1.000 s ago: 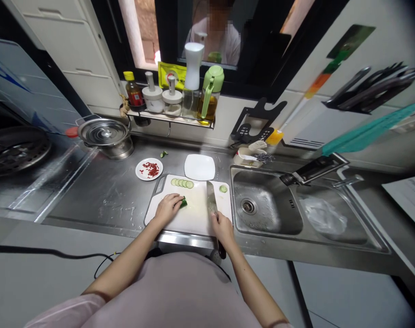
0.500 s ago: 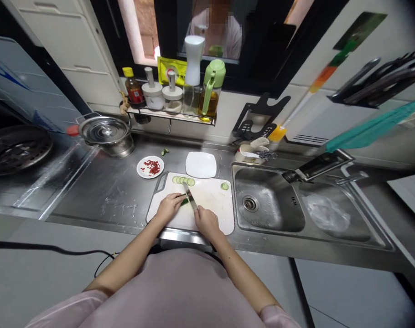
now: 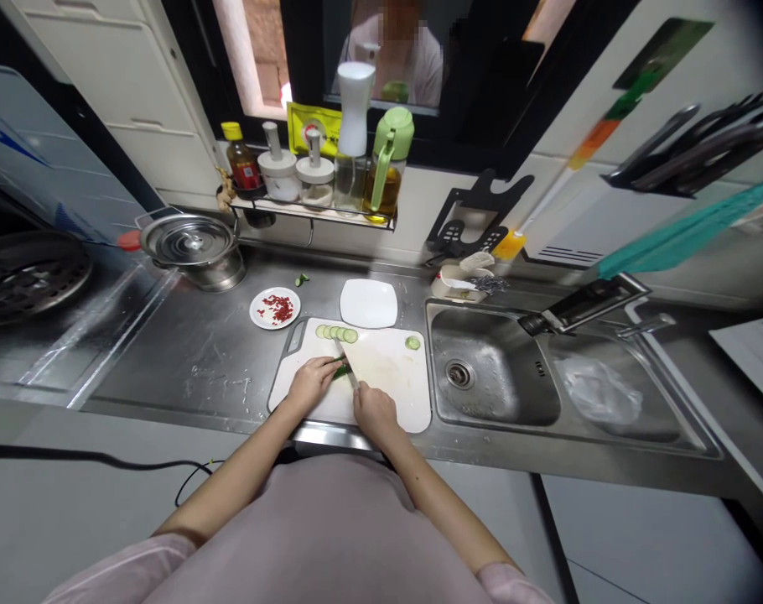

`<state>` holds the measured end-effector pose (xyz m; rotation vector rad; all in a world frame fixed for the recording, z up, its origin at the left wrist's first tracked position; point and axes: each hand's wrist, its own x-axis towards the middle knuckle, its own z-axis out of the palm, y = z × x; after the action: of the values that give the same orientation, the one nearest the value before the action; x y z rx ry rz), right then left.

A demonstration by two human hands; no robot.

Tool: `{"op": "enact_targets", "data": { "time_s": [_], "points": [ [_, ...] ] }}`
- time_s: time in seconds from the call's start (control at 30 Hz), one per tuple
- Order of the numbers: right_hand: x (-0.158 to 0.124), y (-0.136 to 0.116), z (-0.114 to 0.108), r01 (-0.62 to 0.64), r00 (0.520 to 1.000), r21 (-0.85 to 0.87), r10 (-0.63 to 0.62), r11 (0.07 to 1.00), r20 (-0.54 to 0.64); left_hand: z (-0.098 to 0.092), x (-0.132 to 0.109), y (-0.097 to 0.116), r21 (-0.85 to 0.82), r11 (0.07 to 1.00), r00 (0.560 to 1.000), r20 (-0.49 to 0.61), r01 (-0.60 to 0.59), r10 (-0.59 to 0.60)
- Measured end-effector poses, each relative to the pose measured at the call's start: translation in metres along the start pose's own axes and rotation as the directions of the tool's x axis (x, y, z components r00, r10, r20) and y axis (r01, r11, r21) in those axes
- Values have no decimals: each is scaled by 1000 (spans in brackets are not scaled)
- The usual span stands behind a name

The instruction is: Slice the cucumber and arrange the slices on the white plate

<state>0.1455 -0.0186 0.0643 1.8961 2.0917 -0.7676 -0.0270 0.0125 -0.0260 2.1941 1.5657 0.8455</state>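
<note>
My left hand point(image 3: 312, 382) is closed on a dark green cucumber piece point(image 3: 342, 370), mostly hidden under the fingers, on the white cutting board point(image 3: 397, 386). Wrapped round a handle, my right hand point(image 3: 375, 409) holds a knife point(image 3: 348, 362), whose blade points away from me and lies right beside the cucumber and my left fingertips. Beyond the blade tip, several round cucumber slices point(image 3: 337, 334) overlap in a row near the board's far edge. One more slice point(image 3: 412, 343) rests alone at the board's far right corner.
Behind the board stand a white plate point(image 3: 369, 303) and a small plate point(image 3: 256, 312) of chopped red pieces, with green scraps point(image 3: 302, 280) nearby. A steel sink point(image 3: 495, 403) adjoins on the right. At the left is a lidded pot point(image 3: 215, 273); a condiment rack point(image 3: 319, 215) hangs above.
The knife and my right hand have shifted slightly left and towards me, and the blade's angle has turned a little. My left hand stays nearly in place on the cucumber.
</note>
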Motion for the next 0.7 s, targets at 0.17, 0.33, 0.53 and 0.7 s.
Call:
{"op": "enact_targets", "data": {
  "time_s": [0.17,0.33,0.53,0.7],
  "points": [
    [3,-3,2,6,1000,-15,-6,1000,7,-1,1,0,-1,1000,1000,-7,-7,7],
    [8,-5,3,9,1000,-13,-9,1000,6,0,0,0,-13,1000,1000,2,-5,5],
    [6,-5,4,0,1000,-17,1,1000,31,-1,0,1,18,1000,1000,16,-3,3],
    [5,-4,5,2,1000,-24,-1,1000,26,-2,1,1,-7,1000,1000,12,3,-3]
  ]
}}
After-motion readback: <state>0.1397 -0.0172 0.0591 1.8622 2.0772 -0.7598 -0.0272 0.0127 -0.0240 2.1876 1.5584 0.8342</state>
